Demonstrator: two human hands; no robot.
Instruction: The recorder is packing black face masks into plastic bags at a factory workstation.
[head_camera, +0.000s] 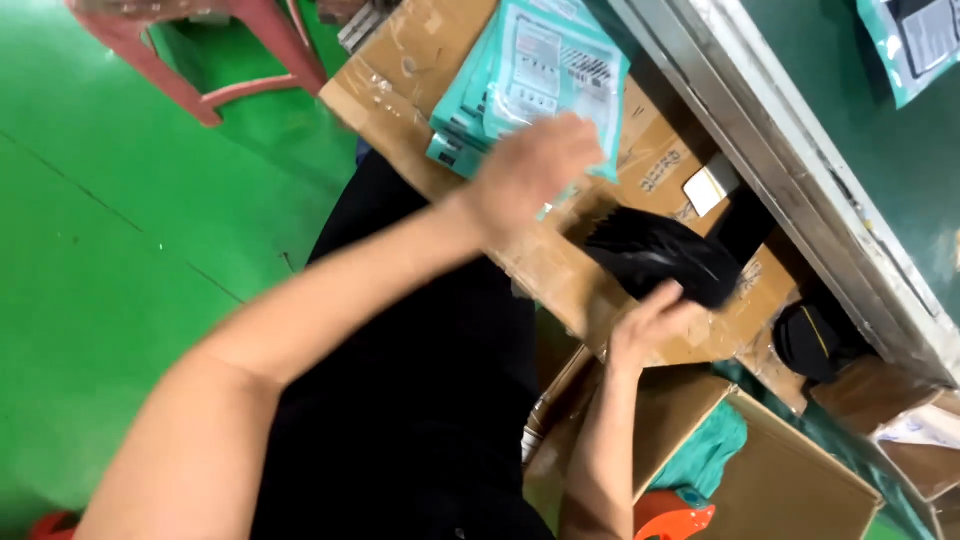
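My left hand (530, 170) reaches out over a stack of teal mailer bags (535, 70) lying on a flattened cardboard sheet (420, 60). It is blurred, and its fingers close on the lower edge of the top bag. My right hand (650, 320) grips the underside of a shiny black bundle (655, 250), which rests on the same cardboard to the right of the bags. The two hands are about a hand's width apart.
A metal-edged table with a green top (800, 130) runs along the right and carries another teal mailer (920, 40). Open cardboard boxes (790, 470) hold teal cloth (710, 450) and an orange item (670, 520). A red stool (200, 60) stands on the green floor (100, 250).
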